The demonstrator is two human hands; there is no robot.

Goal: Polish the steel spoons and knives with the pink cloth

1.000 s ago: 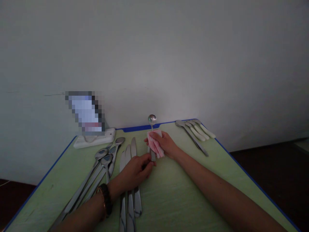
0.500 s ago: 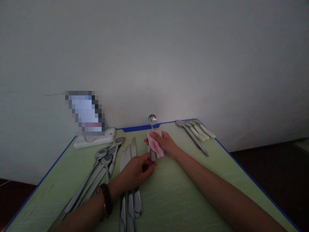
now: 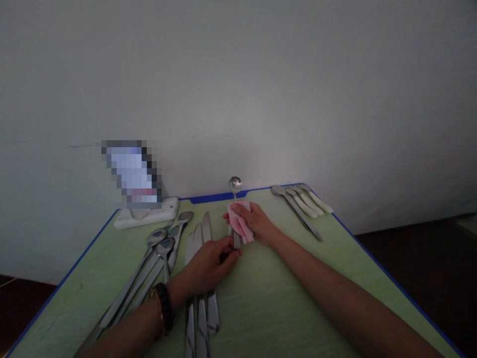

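Note:
A metal spoon point(image 3: 235, 184) is held up in front of me, its bowl pointing toward the wall. My left hand point(image 3: 212, 263) is closed at the lower end of its handle. With my right hand point(image 3: 259, 223) I grip a folded pink cloth point(image 3: 239, 220), which is pressed around the spoon's handle and hides the middle of it. Beneath my left wrist and hand lie several table knives point(image 3: 201, 318), side by side. To their left rests a loose pile of long-handled spoons point(image 3: 165, 245), partly covered by my left forearm.
The green tabletop point(image 3: 268, 308) has a blue edge and stands against a grey wall point(image 3: 238, 89). A blurred phone point(image 3: 134, 171) leans upright on a white case point(image 3: 149, 215) at the back left. Spoons point(image 3: 300, 214) and pale-handled cutlery point(image 3: 308, 205) lie at the back right.

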